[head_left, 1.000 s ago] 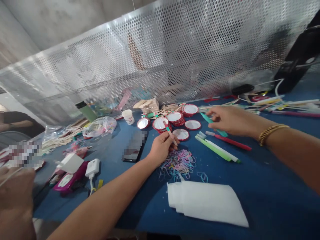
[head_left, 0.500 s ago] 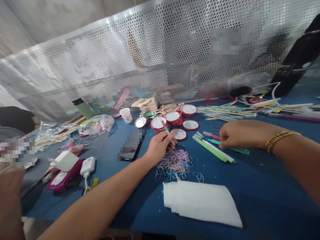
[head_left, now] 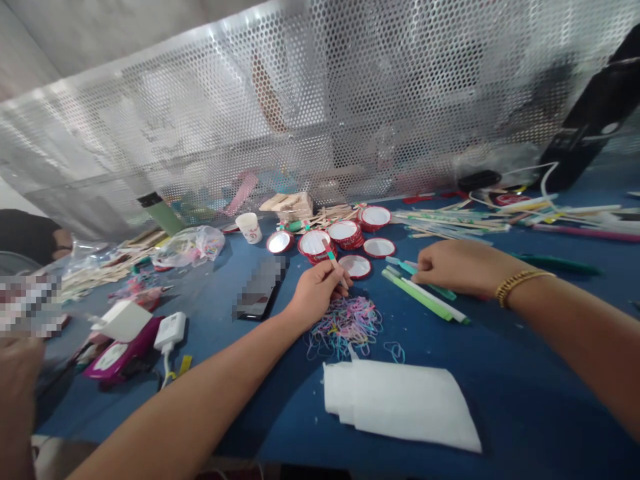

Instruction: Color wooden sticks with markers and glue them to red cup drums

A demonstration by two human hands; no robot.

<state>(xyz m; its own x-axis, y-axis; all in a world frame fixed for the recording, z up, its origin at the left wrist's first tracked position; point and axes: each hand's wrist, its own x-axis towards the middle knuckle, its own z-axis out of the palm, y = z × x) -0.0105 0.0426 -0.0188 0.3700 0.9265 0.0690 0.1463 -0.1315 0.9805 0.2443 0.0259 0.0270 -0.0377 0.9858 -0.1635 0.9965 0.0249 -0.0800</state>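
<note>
My left hand (head_left: 316,288) is closed in a pinch around a slim flat stick (head_left: 331,253) with red and green coloring at its upper part. It hovers at the upper edge of a heap of small pastel rubber bands (head_left: 346,327). My right hand (head_left: 447,268), a gold bracelet on its wrist, has its fingers bent down and pinched on a teal pen (head_left: 406,265), whose middle they cover. Just left of that hand a light green pen (head_left: 419,297) and a white pen (head_left: 443,303) lie side by side. A folded white cloth (head_left: 400,405) lies in front of the bands.
Red-rimmed round lids (head_left: 345,231) are stacked beyond my left hand, near a paper cup (head_left: 249,228). A phone (head_left: 261,293) and a white charger (head_left: 125,321) lie to the left. Behind stands a perforated metal panel (head_left: 320,113). Another person's hand (head_left: 17,373) shows at far left.
My right hand has shifted left, and the teal pen has moved left with it. A dark teal object now shows behind my right wrist. My left hand keeps its hold on the stick.
</note>
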